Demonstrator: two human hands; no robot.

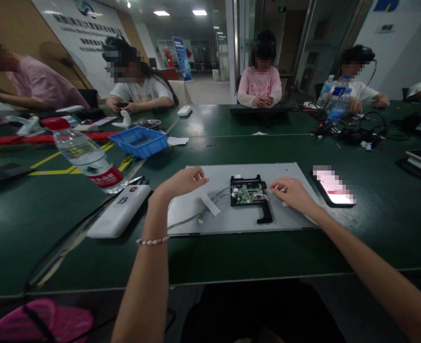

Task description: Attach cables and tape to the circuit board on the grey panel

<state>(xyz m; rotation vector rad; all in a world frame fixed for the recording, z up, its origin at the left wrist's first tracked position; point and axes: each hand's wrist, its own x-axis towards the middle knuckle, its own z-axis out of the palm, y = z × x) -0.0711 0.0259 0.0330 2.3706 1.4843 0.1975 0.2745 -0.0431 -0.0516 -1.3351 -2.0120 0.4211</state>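
A pale flat panel (217, 174) lies on the table in front of me. On its middle sits a green circuit board (248, 195) in a black plastic frame (265, 213). Grey cables (192, 217) run from the board's left side, and a white strip (210, 205) lies across them. My left hand (185, 183) is over the panel's left part, fingers loosely curled, with nothing visible in them. At the board's right edge, my right hand (292, 194) has thumb and fingers pinched together. Something small and pale shows by its fingertips, too small to name.
A white power bank (121, 212) and a water bottle (89, 159) are on the left, with a blue tray (139, 142) beyond. A phone (334, 186) lies right of the panel. Other people sit across the table, near bottles (339, 102) and black cables (360, 131).
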